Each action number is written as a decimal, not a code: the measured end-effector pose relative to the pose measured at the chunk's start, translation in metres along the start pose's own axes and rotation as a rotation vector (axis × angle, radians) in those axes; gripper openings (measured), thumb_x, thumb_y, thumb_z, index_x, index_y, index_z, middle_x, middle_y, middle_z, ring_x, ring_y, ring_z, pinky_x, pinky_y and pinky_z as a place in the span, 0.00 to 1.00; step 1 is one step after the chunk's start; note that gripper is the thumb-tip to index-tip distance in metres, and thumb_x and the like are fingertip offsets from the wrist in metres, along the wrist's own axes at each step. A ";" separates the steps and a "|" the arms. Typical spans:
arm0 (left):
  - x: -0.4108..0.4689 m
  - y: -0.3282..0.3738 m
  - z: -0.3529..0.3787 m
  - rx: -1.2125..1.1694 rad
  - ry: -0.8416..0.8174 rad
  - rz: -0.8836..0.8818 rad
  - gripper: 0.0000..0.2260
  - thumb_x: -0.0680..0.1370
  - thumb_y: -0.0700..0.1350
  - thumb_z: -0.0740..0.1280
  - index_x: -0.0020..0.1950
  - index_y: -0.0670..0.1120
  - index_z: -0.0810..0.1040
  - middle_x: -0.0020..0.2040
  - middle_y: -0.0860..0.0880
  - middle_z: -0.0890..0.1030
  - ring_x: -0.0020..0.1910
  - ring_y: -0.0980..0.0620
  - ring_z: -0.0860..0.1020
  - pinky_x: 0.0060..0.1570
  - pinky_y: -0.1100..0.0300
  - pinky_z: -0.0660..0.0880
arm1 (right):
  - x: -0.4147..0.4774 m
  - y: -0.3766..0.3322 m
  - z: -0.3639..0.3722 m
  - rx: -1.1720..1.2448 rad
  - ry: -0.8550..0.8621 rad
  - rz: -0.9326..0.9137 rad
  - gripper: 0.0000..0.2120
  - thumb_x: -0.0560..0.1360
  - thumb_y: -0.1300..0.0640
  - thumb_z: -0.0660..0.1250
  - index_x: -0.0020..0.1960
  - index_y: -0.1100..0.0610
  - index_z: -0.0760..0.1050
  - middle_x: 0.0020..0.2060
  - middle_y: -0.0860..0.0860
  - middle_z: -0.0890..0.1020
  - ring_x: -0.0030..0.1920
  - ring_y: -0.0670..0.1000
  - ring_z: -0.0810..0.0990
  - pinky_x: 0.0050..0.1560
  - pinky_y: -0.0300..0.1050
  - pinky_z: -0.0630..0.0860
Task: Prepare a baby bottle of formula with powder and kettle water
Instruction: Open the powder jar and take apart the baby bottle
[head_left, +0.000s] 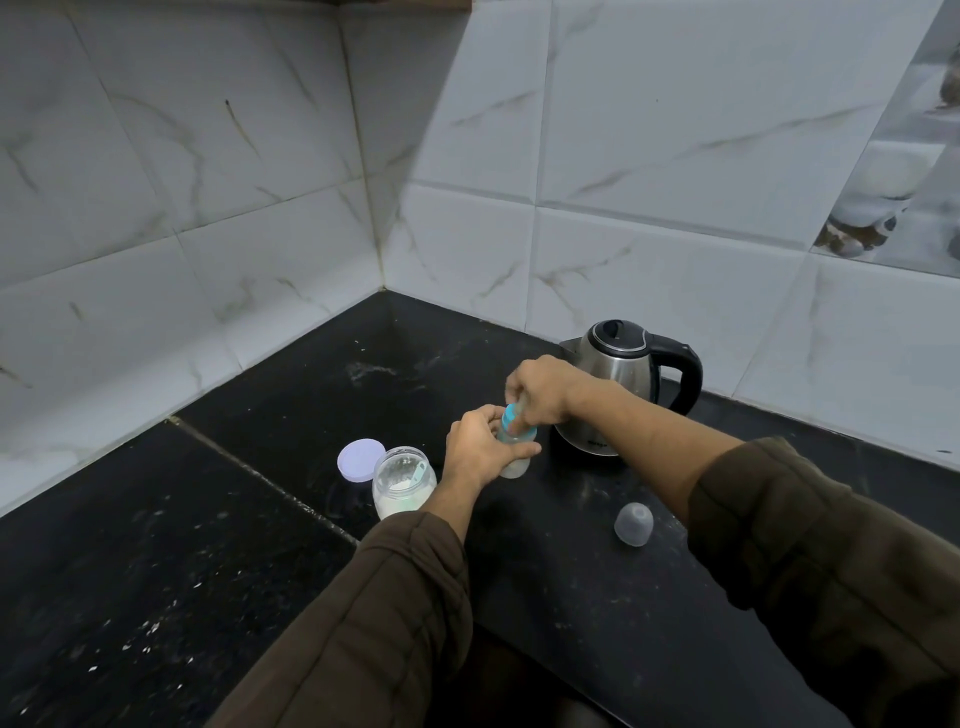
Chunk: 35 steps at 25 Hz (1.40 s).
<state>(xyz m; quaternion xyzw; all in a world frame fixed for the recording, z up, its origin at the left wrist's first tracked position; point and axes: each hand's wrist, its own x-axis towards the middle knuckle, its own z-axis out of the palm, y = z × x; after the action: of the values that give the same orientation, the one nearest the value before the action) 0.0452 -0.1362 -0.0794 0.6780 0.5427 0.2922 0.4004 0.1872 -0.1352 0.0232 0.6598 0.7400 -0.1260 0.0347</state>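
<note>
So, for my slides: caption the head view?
Left hand grips the baby bottle while right hand holds its blue collar, beside open powder jar and kettle.

A: Any txt, brand or nos. to read?
B: None legible. Only candidate is a tiny pale mark low on the steel wall of the kettle (618, 384), just above its black base. Too small & blurred, can't tell if it's a brand or logo.
A: Scale on the baby bottle (515, 461)?
B: Mostly hidden. The bit that shows is too small to read, no nos. made out.
A: Powder jar (404, 483), lilac lid (361, 460)?
B: Nothing readable on either at this res.
A: Clear cap (634, 524) on the desk (597, 597)?
B: Same, no txt made out.
</note>
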 end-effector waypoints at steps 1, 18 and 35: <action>0.000 -0.002 0.000 0.000 -0.007 -0.004 0.26 0.65 0.51 0.86 0.59 0.50 0.82 0.52 0.55 0.86 0.53 0.57 0.83 0.58 0.53 0.82 | 0.000 0.001 0.000 -0.004 -0.037 -0.063 0.15 0.72 0.56 0.79 0.57 0.53 0.83 0.51 0.50 0.83 0.53 0.54 0.82 0.53 0.48 0.81; -0.002 -0.002 0.003 -0.015 -0.015 0.011 0.24 0.65 0.50 0.86 0.57 0.50 0.82 0.48 0.55 0.86 0.51 0.57 0.83 0.57 0.52 0.82 | -0.004 -0.002 -0.002 -0.017 -0.073 0.025 0.29 0.71 0.42 0.79 0.66 0.53 0.74 0.57 0.52 0.81 0.47 0.54 0.84 0.44 0.46 0.82; -0.007 -0.041 0.022 -0.026 0.030 -0.131 0.26 0.66 0.53 0.84 0.60 0.53 0.78 0.54 0.54 0.85 0.55 0.52 0.83 0.62 0.49 0.79 | -0.026 0.061 0.061 -0.140 -0.115 0.304 0.18 0.71 0.54 0.77 0.60 0.55 0.80 0.53 0.54 0.81 0.50 0.58 0.82 0.45 0.49 0.78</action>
<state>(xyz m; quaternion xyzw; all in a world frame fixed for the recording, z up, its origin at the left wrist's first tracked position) 0.0413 -0.1446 -0.1259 0.6312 0.5882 0.2825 0.4192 0.2435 -0.1688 -0.0383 0.7518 0.6354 -0.1051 0.1413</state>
